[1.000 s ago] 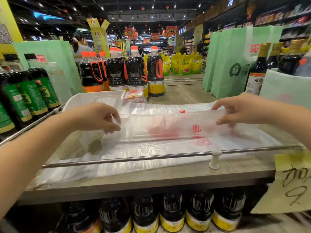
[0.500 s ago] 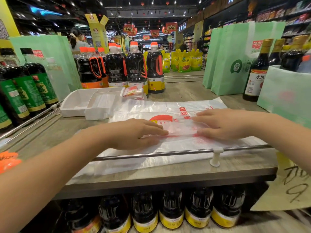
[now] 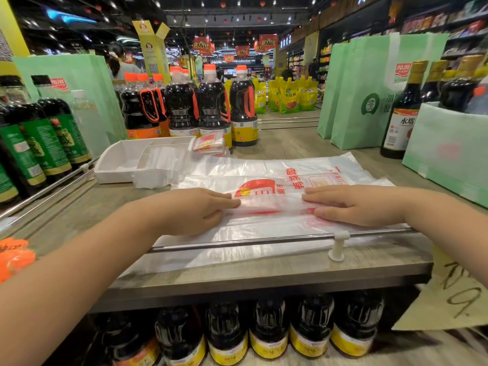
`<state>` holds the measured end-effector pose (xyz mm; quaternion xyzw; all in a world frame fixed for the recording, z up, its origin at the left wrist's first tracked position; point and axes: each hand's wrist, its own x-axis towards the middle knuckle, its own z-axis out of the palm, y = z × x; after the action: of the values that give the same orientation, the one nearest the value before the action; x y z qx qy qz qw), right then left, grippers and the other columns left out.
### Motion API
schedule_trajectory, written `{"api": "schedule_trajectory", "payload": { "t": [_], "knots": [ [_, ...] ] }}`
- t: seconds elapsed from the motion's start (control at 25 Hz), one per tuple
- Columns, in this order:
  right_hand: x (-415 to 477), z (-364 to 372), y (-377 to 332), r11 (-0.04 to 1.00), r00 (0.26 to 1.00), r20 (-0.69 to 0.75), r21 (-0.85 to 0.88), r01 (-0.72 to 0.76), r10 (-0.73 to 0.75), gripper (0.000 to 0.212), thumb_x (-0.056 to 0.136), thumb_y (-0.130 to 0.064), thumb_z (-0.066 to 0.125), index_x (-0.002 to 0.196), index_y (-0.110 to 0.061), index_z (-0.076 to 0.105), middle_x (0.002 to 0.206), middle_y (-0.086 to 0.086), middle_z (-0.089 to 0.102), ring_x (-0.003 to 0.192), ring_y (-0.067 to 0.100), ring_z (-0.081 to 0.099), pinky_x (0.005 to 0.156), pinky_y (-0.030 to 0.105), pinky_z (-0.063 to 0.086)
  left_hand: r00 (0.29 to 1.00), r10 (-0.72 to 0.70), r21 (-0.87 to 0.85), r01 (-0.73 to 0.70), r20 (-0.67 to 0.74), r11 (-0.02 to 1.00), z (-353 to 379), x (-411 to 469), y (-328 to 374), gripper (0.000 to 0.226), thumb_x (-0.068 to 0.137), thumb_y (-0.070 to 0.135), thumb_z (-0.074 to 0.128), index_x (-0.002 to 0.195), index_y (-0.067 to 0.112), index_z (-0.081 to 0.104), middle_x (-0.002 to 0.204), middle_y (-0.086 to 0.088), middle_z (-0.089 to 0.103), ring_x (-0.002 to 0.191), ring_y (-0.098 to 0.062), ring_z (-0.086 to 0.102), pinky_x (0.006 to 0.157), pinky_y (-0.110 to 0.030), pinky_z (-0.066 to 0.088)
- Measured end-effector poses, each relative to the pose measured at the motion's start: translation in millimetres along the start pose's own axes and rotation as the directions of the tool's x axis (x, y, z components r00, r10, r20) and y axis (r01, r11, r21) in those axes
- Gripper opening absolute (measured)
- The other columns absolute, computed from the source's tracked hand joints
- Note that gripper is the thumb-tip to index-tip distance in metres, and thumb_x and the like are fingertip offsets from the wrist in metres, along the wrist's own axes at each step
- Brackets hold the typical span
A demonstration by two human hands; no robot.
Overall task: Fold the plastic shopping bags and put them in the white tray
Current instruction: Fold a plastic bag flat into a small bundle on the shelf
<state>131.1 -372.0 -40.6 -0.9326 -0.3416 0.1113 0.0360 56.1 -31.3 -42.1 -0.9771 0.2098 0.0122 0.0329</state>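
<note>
A clear plastic shopping bag (image 3: 272, 204) with red print lies folded into a narrow strip on a stack of flat bags (image 3: 264, 167) on the wooden shelf top. My left hand (image 3: 195, 210) lies flat on the strip's left end, fingers straight and pressing it down. My right hand (image 3: 353, 204) presses the right end the same way, its thumb along the near edge. The white tray (image 3: 118, 162) stands at the back left with white folded plastic in its right compartment. A small pile of folded bags (image 3: 210, 143) rests beside the tray's far right corner.
Dark sauce bottles (image 3: 211, 107) stand behind the tray, green-labelled ones (image 3: 45, 143) at the left. Green paper bags (image 3: 369, 88) and more bottles (image 3: 404, 112) stand at the right. A metal rail (image 3: 264, 240) runs along the shelf's front edge, just below my hands.
My hands came in from the bag's outer ends to the middle and laid the lifted fold flat. In the last half second they moved slightly apart along the strip.
</note>
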Motion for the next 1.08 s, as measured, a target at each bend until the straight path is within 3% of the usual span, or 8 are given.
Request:
{"api": "schedule_trajectory", "payload": {
  "t": [0.24, 0.4, 0.52, 0.64, 0.72, 0.84, 0.96, 1.08],
  "knots": [
    [4.4, 2.9, -22.5, 0.99, 0.985, -0.164, -0.14, 0.028, -0.051, 0.053, 0.096, -0.065, 0.037, 0.144, -0.043, 0.043, 0.146, -0.024, 0.044, 0.134, 0.004, 0.042, 0.114, 0.032, 0.034, 0.995, 0.043, 0.07, -0.037, -0.088, 0.997, -3.6, 3.7, 17.1, 0.049, 0.106, 0.043, 0.032, 0.154, 0.035, 0.03, 0.154, 0.013, 0.04, 0.137, -0.014, 0.044, 0.107, -0.033, 0.041],
    [2.2, 1.9, -26.0, 0.972, 0.969, -0.234, -0.233, 0.03, -0.086, 0.045, 0.098, -0.06, 0.039, 0.138, -0.042, 0.049, 0.135, -0.021, 0.057, 0.122, 0.007, 0.054, 0.103, 0.034, 0.045, 0.992, 0.036, 0.08, -0.026, -0.124, 0.996, -3.0, 6.3, 21.5, 0.04, 0.105, 0.035, 0.036, 0.145, 0.037, 0.044, 0.138, 0.009, 0.057, 0.123, -0.017, 0.056, 0.099, -0.037, 0.048],
    [-3.7, 1.6, -21.2, 0.974, 0.949, -0.298, -0.222, 0.034, -0.101, 0.032, 0.099, -0.049, 0.046, 0.129, -0.043, 0.056, 0.125, -0.023, 0.063, 0.114, 0.006, 0.058, 0.097, 0.035, 0.048, 0.99, -0.045, 0.011, 0.047, -0.133, 0.999, -3.1, 0.0, 12.7, 0.033, 0.102, 0.027, 0.04, 0.133, 0.033, 0.05, 0.112, 0.005, 0.066, 0.096, -0.019, 0.06, 0.081, -0.039, 0.051],
    [-2.8, 1.2, -18.0, 0.984, 0.947, -0.307, -0.172, 0.044, -0.096, 0.026, 0.1, -0.048, 0.047, 0.121, -0.042, 0.061, 0.117, -0.023, 0.065, 0.106, 0.007, 0.059, 0.094, 0.035, 0.049, 0.993, -0.044, -0.04, 0.04, -0.105, 0.998, -3.2, -2.8, 4.1, 0.02, 0.102, 0.032, 0.044, 0.113, 0.025, 0.06, 0.098, 0.007, 0.064, 0.087, -0.017, 0.059, 0.081, -0.041, 0.051],
    [-4.1, -3.5, -16.3, 0.992, 0.951, -0.297, -0.111, 0.052, -0.083, 0.025, 0.099, -0.049, 0.047, 0.118, -0.042, 0.063, 0.111, -0.024, 0.066, 0.103, 0.007, 0.06, 0.093, 0.032, 0.048, 0.992, -0.047, -0.083, 0.037, -0.121, 0.996, -6.2, -4.8, -0.3, 0.022, 0.103, 0.036, 0.046, 0.111, 0.023, 0.061, 0.096, 0.007, 0.067, 0.084, -0.015, 0.06, 0.081, -0.04, 0.052],
    [-5.5, -19.3, -15.7, 0.998, 0.946, -0.321, -0.055, 0.024, -0.041, 0.033, 0.093, -0.063, 0.045, 0.118, -0.046, 0.06, 0.101, -0.022, 0.068, 0.093, 0.006, 0.062, 0.086, 0.036, 0.052, 0.984, -0.096, -0.207, 0.063, -0.153, 0.976, -20.7, -4.3, -9.6, 0.03, 0.097, 0.046, 0.054, 0.12, 0.028, 0.06, 0.096, 0.017, 0.065, 0.082, -0.002, 0.059, 0.079, -0.025, 0.047],
    [8.0, -32.9, -17.2, 0.962, 0.938, -0.344, -0.24, -0.13, 0.041, 0.051, 0.091, -0.07, 0.037, 0.133, -0.043, 0.047, 0.1, -0.016, 0.068, 0.089, 0.011, 0.061, 0.072, 0.034, 0.051, 0.957, -0.18, -0.155, 0.147, -0.226, 0.977, -31.2, 8.9, -26.0, 0.045, 0.092, 0.059, 0.049, 0.126, 0.031, 0.059, 0.088, 0.016, 0.059, 0.08, -0.008, 0.056, 0.074, -0.03, 0.044],
    [23.9, -33.7, -13.9, 0.917, 0.936, -0.345, -0.347, -0.197, 0.071, 0.065, 0.09, -0.075, 0.026, 0.143, -0.039, 0.036, 0.117, -0.008, 0.065, 0.101, 0.017, 0.061, 0.078, 0.034, 0.049, 0.952, -0.194, -0.07, 0.182, -0.236, 0.981, -24.4, 23.5, -34.0, 0.043, 0.095, 0.055, 0.051, 0.132, 0.032, 0.055, 0.113, 0.005, 0.065, 0.088, -0.013, 0.054, 0.079, -0.032, 0.046]
  ]
}}
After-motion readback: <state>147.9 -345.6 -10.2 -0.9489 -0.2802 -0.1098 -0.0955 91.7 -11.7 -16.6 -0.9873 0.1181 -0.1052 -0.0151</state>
